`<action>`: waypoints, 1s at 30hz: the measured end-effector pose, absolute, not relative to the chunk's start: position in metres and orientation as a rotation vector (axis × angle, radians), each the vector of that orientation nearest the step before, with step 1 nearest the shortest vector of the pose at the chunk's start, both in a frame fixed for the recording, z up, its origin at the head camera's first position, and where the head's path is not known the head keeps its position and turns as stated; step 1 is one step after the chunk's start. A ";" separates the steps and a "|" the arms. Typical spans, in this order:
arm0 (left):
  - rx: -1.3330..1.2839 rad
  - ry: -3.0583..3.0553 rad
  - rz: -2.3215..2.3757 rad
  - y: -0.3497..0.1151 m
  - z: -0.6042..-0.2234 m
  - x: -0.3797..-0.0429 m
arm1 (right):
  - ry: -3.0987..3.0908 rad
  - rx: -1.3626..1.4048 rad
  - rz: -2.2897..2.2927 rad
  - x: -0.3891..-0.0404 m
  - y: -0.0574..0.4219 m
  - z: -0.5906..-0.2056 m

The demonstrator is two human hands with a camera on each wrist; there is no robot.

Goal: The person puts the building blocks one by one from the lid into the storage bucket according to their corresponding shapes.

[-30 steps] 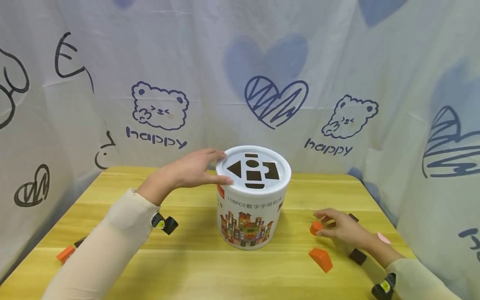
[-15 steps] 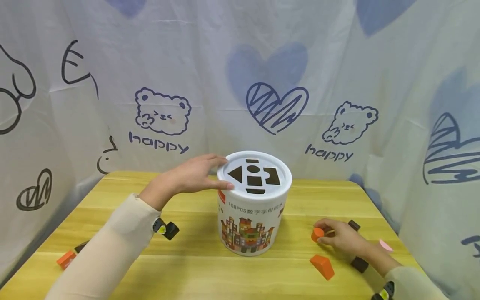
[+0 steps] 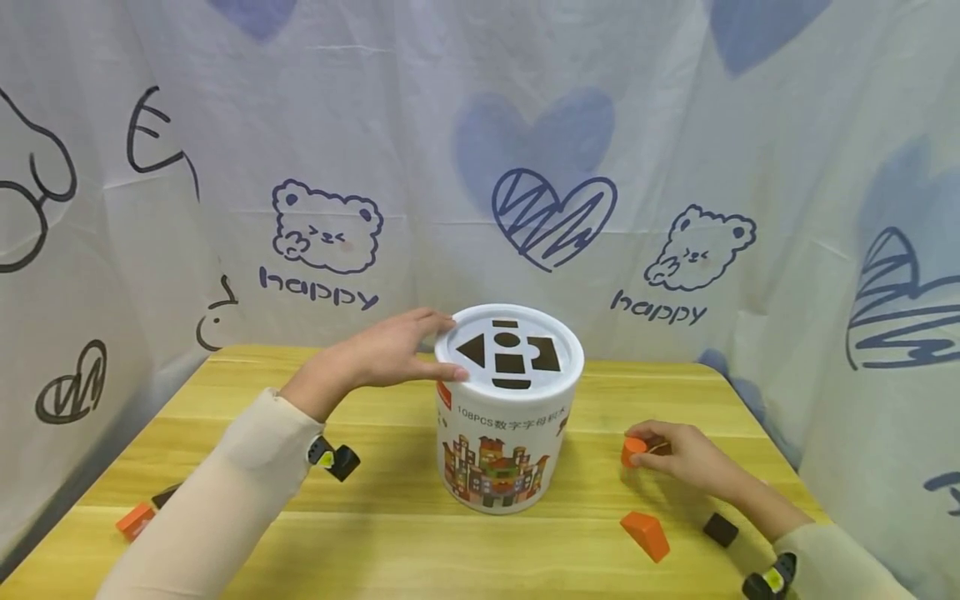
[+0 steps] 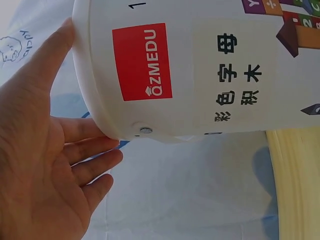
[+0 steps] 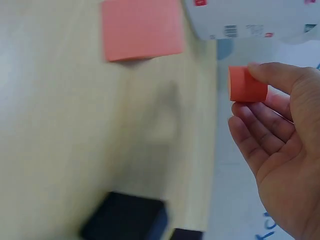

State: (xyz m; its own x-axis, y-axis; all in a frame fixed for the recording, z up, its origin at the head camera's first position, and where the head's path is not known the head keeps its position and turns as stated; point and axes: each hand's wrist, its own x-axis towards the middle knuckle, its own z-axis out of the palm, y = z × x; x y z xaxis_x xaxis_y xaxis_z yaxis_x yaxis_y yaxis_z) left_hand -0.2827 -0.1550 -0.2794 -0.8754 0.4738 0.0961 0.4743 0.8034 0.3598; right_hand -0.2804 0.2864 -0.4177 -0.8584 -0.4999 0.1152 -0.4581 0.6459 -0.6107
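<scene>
The table (image 3: pixel 375 533) bears a tub (image 3: pixel 501 454) our spread left hand (image 3: pixel 384 350) touches; our right hand (image 3: pixel 688 457) pinches an orange cylinder (image 5: pixel 245 86).

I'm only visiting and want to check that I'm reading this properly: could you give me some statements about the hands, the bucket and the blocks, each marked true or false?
1. The left hand touches the white bucket. True.
2. The white bucket lies on its side. False: it stands upright.
3. The right hand pinches an orange cylinder. True.
4. The lid has no openings. False: the lid has several shaped openings.
5. An angular orange block lies on the table. True.
</scene>
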 end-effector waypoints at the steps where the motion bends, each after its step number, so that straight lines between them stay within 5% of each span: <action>1: -0.794 -2.976 -0.599 -0.155 -0.280 -0.283 | 2.800 -0.817 -1.009 -0.281 0.285 -0.413; 30: -0.827 -2.985 -0.519 -0.155 -0.276 -0.283 | 2.937 -1.109 -1.036 -0.280 0.222 -0.278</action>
State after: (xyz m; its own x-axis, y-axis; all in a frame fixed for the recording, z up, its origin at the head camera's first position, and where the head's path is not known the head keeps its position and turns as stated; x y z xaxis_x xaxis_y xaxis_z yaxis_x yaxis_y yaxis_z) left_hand -0.2834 -0.1545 -0.2757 -0.8613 0.5005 0.0876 0.5007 0.8066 0.3141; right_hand -0.2796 0.2216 -0.2781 -0.7629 -0.5408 0.3544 -0.6434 0.5815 -0.4979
